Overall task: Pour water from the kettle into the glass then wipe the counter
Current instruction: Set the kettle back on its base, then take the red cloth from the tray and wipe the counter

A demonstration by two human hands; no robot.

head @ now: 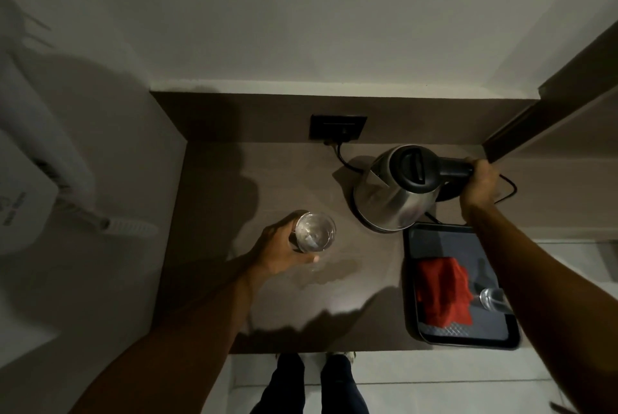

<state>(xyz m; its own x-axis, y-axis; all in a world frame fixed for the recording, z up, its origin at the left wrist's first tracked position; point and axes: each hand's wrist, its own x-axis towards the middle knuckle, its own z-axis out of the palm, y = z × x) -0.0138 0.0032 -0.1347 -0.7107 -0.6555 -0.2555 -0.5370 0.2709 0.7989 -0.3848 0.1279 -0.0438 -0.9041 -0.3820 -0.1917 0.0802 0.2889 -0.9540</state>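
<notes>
While my right hand is clamped on the black handle of the kettle, the pot looks tipped a little, spout toward the glass, so I judge the pouring step is in hand. My left hand wraps the glass, which stands left of the kettle and well short of its spout; whether it holds water I cannot tell. A damp patch darkens the counter just in front of the glass (that will want wiping). Nearer me than the kettle, a black tray holds a red cloth and a second glass. Next I must bring spout over rim, then tip slowly.
</notes>
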